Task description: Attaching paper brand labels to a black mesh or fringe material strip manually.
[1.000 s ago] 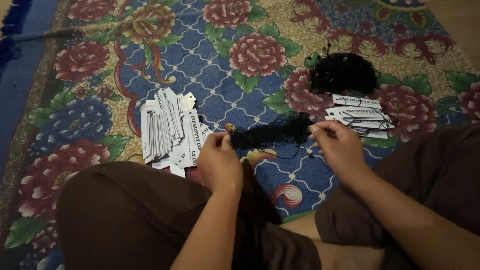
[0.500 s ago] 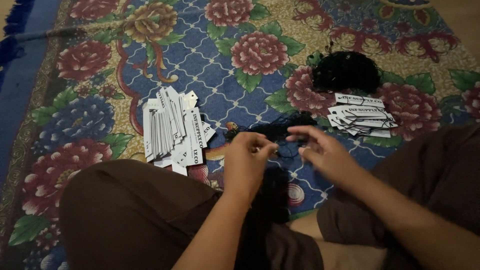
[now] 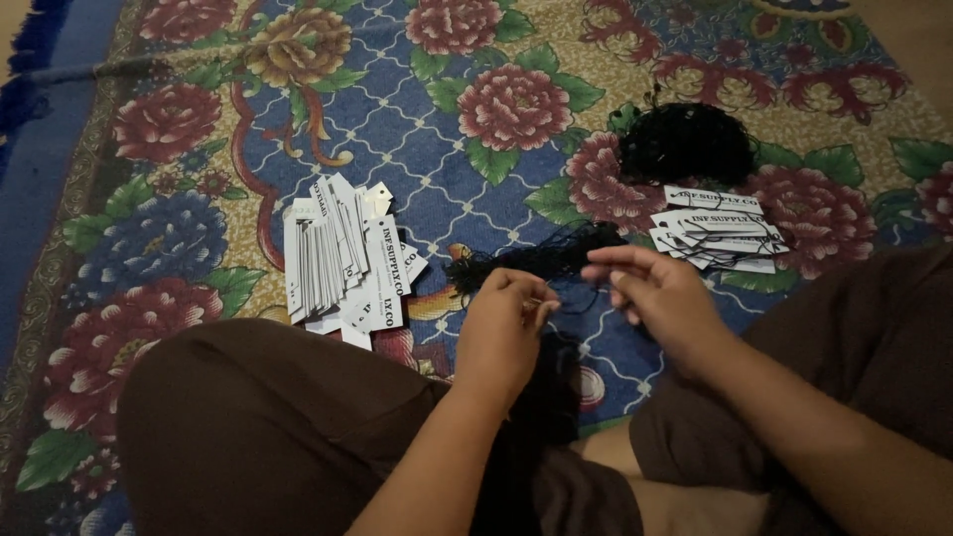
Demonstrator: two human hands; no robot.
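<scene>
Seated cross-legged on the floral rug [image 3: 516, 60], I pinch black string [image 3: 536, 260] between my left hand [image 3: 501, 323] and right hand [image 3: 655, 293], fingers curled; unstrung white tags [image 3: 342, 253] wait left, strung tags [image 3: 720, 228] right.

Floral patterned carpet [image 3: 516, 109] in red, blue and gold covering the floor, blue fringed border at left, dim light
</scene>
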